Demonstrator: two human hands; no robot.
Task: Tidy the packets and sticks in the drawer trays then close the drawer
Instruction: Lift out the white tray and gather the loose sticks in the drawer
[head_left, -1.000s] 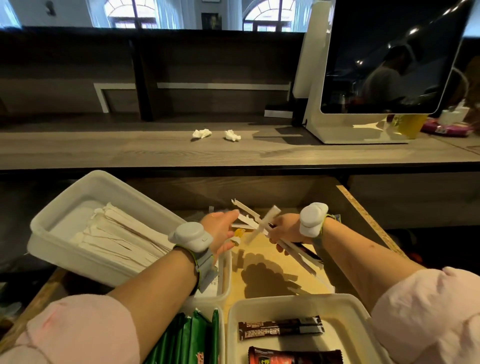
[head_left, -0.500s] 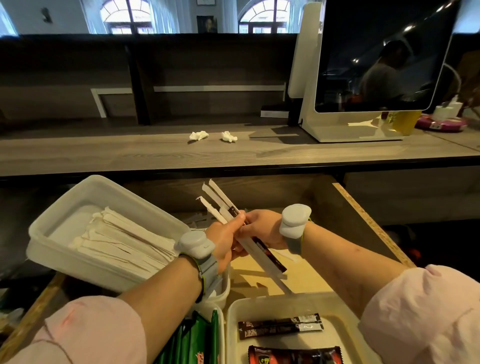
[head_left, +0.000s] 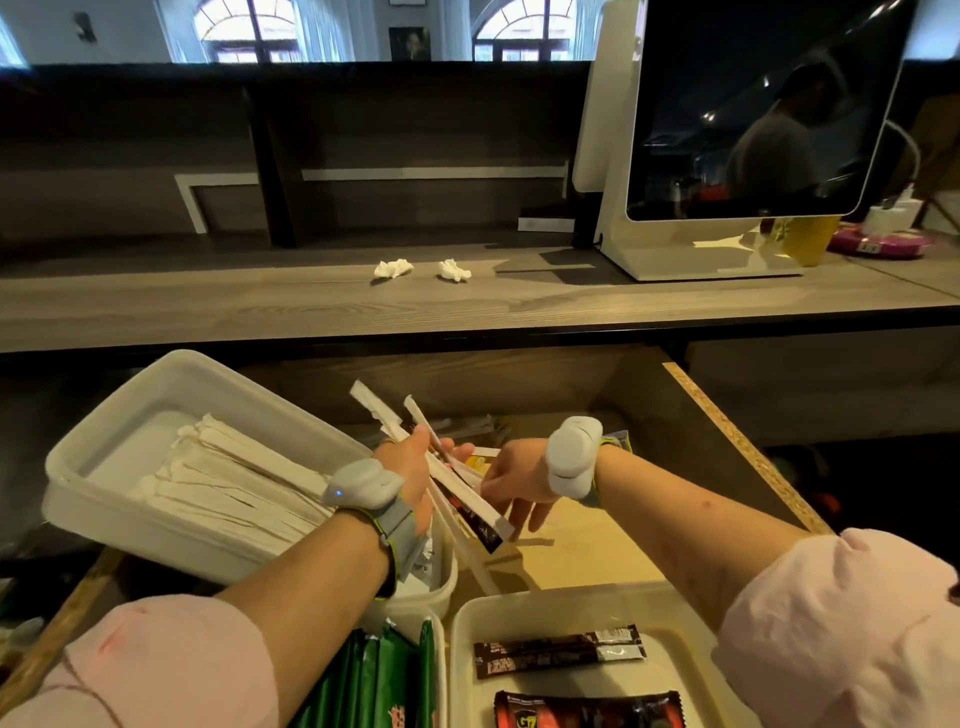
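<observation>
Nearest us, a white tray (head_left: 467, 623) holds dark packets (head_left: 558, 652). Above the open drawer (head_left: 587, 551), our left hand (head_left: 410, 467) grips a bundle of paper sticks (head_left: 452, 478); our right hand (head_left: 517, 486) hangs beside it with loose fingers. Farther left, another tray (head_left: 156, 395) holds more sticks.

We can read only "G7" on the red and black packet (head_left: 587, 709) in the near tray (head_left: 462, 675); print on the other packets is too small for us.

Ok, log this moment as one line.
left hand: grips mixed sticks | right hand: open beside bundle | stick tray: part filled | drawer: open
</observation>
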